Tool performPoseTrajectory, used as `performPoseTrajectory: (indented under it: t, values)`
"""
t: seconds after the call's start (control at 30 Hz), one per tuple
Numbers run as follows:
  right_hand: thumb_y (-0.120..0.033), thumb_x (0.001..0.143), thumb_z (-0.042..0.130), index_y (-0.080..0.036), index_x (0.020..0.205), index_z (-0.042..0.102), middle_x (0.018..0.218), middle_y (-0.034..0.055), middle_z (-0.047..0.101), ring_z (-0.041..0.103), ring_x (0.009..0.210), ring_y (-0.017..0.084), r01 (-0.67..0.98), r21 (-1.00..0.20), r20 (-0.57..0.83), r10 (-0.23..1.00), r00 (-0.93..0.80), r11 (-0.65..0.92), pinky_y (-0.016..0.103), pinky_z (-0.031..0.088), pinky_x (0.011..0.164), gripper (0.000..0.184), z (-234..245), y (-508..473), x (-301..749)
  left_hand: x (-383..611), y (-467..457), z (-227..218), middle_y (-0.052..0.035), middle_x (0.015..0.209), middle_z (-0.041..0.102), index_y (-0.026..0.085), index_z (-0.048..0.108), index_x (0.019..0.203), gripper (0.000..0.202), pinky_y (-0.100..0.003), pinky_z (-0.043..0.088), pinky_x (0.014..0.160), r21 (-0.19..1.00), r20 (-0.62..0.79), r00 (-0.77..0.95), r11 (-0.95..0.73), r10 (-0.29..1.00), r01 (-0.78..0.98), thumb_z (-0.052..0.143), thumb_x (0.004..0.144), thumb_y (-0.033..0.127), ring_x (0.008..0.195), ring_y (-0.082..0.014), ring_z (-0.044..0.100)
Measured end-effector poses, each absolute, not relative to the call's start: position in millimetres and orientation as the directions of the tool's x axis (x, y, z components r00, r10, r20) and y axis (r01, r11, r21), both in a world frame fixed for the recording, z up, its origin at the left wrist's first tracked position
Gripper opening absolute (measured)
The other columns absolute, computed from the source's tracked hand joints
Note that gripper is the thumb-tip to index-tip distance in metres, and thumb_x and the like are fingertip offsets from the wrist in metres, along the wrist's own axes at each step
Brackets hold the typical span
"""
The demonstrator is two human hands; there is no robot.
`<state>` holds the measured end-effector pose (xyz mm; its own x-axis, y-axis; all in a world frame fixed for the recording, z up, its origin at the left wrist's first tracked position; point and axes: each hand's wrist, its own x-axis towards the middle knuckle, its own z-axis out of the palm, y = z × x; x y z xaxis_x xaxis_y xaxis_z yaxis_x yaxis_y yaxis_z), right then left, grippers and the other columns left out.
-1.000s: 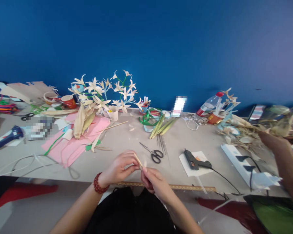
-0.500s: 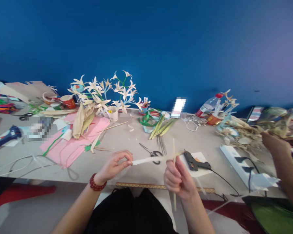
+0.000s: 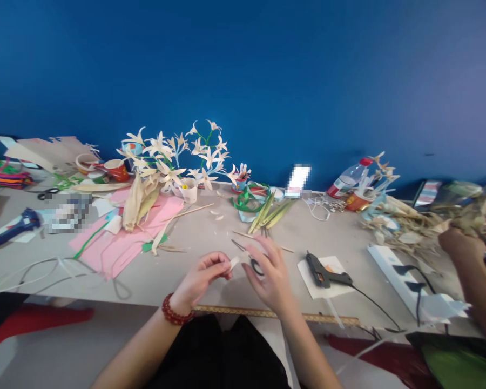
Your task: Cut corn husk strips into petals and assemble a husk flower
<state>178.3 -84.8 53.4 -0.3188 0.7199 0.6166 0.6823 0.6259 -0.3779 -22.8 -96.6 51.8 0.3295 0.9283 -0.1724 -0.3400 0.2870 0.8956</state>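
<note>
Between the thumb and fingers of my left hand (image 3: 208, 275) is pinched a pale strip (image 3: 235, 262), perhaps corn husk. My right hand (image 3: 272, 278) hovers at the strip's free end with fingers spread, its fingertips close to the strip; whether they touch it I cannot tell. Black-handled scissors (image 3: 257, 266) lie on the table, partly hidden behind my right hand. Just beyond that hand a thin stick (image 3: 287, 249) rests on the tabletop. Green-yellow husk pieces (image 3: 275, 212) lie farther back.
A black glue gun (image 3: 322, 271) lies on white paper at right, beside a white power strip (image 3: 397, 281). White husk flowers (image 3: 170, 173) stand behind pink paper (image 3: 162, 210). At far right is another person's hand (image 3: 461, 248). A patterned strip (image 3: 267, 313) runs along the front edge.
The thin stick has left my right hand and now lies on the table. My right hand has moved left, its fingers opened out. My left hand has shifted slightly right, still pinching the strip.
</note>
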Motion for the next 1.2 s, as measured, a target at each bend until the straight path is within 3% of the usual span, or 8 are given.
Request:
performPoseTrajectory:
  t: [0.2, 0.43, 0.57, 0.63, 0.73, 0.9, 1.1, 1.2]
  values:
    - [-0.013, 0.088, 0.054, -0.027, 0.107, 0.067, 0.102, 0.0063, 0.071, 0.062, 0.104, 0.023, 0.515, -0.413, 0.707, 0.621, -0.338, 0.751, 0.052, 0.041, 0.102, 0.026, 55.7, -86.1, 164.0, -21.1, -98.8, 53.0, -0.0001, 0.071, 0.06, 0.015, 0.061, 0.08, 0.018, -0.027, 0.044, 0.076, 0.883, -0.152, 0.373, 0.295, 0.915, -0.366, 0.067, 0.083, 0.032, 0.073, -0.0129, 0.057]
    - [-0.015, 0.088, 0.056, -0.025, 0.109, 0.065, 0.111, 0.0096, 0.067, 0.06, 0.105, 0.024, 0.498, -0.489, 0.713, 0.657, -0.245, 0.717, 0.046, 0.047, 0.095, 0.025, 54.1, -80.4, 163.6, -24.8, -103.0, 59.6, -0.0009, 0.078, 0.059, 0.015, 0.064, 0.078, 0.016, -0.025, 0.042, 0.074, 0.942, -0.076, 0.366, 0.187, 0.928, -0.28, 0.073, 0.078, 0.028, 0.075, -0.0121, 0.053]
    - [-0.024, 0.093, 0.051, -0.02, 0.099, 0.064, 0.098, 0.0105, 0.067, 0.062, 0.094, 0.024, 0.633, -0.607, 0.497, 0.851, -0.169, 0.48, 0.038, 0.05, 0.085, 0.015, 37.7, -82.9, 179.9, -31.2, -107.1, 58.2, -0.0006, 0.074, 0.06, 0.014, 0.064, 0.079, 0.016, -0.024, 0.041, 0.071, 0.914, -0.091, 0.298, 0.199, 0.95, -0.355, 0.074, 0.077, 0.027, 0.071, -0.011, 0.053]
    - [-0.026, 0.093, 0.05, -0.019, 0.093, 0.063, 0.092, 0.0095, 0.067, 0.062, 0.089, 0.024, 0.752, -0.542, 0.353, 0.914, -0.201, 0.375, 0.037, 0.05, 0.08, 0.015, 23.3, -85.5, 192.1, -36.4, -108.4, 56.6, -0.0014, 0.074, 0.061, 0.014, 0.062, 0.078, 0.016, -0.026, 0.042, 0.073, 0.893, -0.033, 0.291, 0.159, 0.956, -0.421, 0.073, 0.078, 0.027, 0.072, -0.0118, 0.054]
    - [-0.025, 0.091, 0.052, -0.017, 0.105, 0.062, 0.105, 0.0135, 0.065, 0.06, 0.096, 0.028, 0.859, -0.401, 0.296, 0.932, -0.208, 0.319, 0.041, 0.049, 0.083, 0.019, 3.6, -89.8, 207.1, -44.4, -108.3, 54.3, -0.0005, 0.072, 0.058, 0.016, 0.06, 0.079, 0.012, -0.028, 0.042, 0.075, 0.867, 0.07, 0.28, 0.08, 0.958, -0.491, 0.068, 0.081, 0.025, 0.071, -0.012, 0.053]
    - [-0.023, 0.091, 0.049, -0.018, 0.103, 0.06, 0.103, 0.012, 0.065, 0.061, 0.096, 0.027, 0.879, -0.371, 0.251, 0.944, -0.215, 0.299, 0.038, 0.049, 0.082, 0.017, -3.7, -90.3, 214.3, -51.1, -104.4, 54.0, -0.0008, 0.078, 0.055, 0.016, 0.058, 0.079, 0.01, -0.029, 0.042, 0.074, 0.849, 0.161, 0.167, -0.05, 0.973, -0.525, 0.066, 0.082, 0.023, 0.073, -0.012, 0.052]
    - [-0.018, 0.085, 0.051, -0.018, 0.095, 0.06, 0.099, 0.0109, 0.066, 0.064, 0.091, 0.026, 0.921, -0.326, 0.097, 0.976, -0.193, 0.215, 0.032, 0.047, 0.074, 0.013, 5.7, -84.1, 211.9, -50.7, -96.2, 53.5, 0.0008, 0.073, 0.054, 0.016, 0.058, 0.077, 0.011, -0.025, 0.043, 0.069, 0.795, 0.021, 0.112, 0.051, 0.993, -0.604, 0.067, 0.081, 0.02, 0.064, -0.0087, 0.048]
    - [-0.022, 0.084, 0.051, -0.018, 0.096, 0.061, 0.098, 0.0099, 0.068, 0.065, 0.087, 0.025, 0.891, -0.431, 0.027, 0.989, -0.146, 0.143, 0.032, 0.045, 0.072, 0.015, 8.5, -82.6, 216.7, -49.1, -90.0, 51.2, 0.0001, 0.074, 0.057, 0.015, 0.06, 0.077, 0.008, -0.023, 0.044, 0.066, 0.743, -0.078, 0.066, 0.102, 0.995, -0.661, 0.068, 0.079, 0.016, 0.063, -0.008, 0.05]
